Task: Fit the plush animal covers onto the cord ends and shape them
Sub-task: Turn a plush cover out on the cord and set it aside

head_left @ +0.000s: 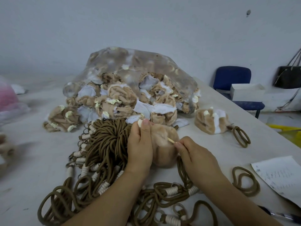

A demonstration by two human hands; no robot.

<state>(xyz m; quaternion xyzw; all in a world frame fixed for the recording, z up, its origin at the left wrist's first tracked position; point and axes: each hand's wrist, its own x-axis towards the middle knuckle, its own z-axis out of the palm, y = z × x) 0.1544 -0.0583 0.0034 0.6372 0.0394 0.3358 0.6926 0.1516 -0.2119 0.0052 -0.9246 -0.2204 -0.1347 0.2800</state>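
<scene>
The plush cover [164,136] is soft, fuzzy tan cloth. The cords [107,144] are matt brown braid. The bag [146,62] is clear, glossy plastic; the sheet [280,175] is paper.

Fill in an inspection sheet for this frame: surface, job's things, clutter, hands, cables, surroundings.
surface: pale table, crowded.
job's things: plush cover in hand; clear bag spilling more covers; brown cords heaped.
clutter: paper sheet, pen at right edge.
hands: left hand grips the plush cover; right hand pinches a thin stick poking it.
cables: loose wires by the wall at right.
surroundings: blue chair, white box, dark handbag by wall.
</scene>
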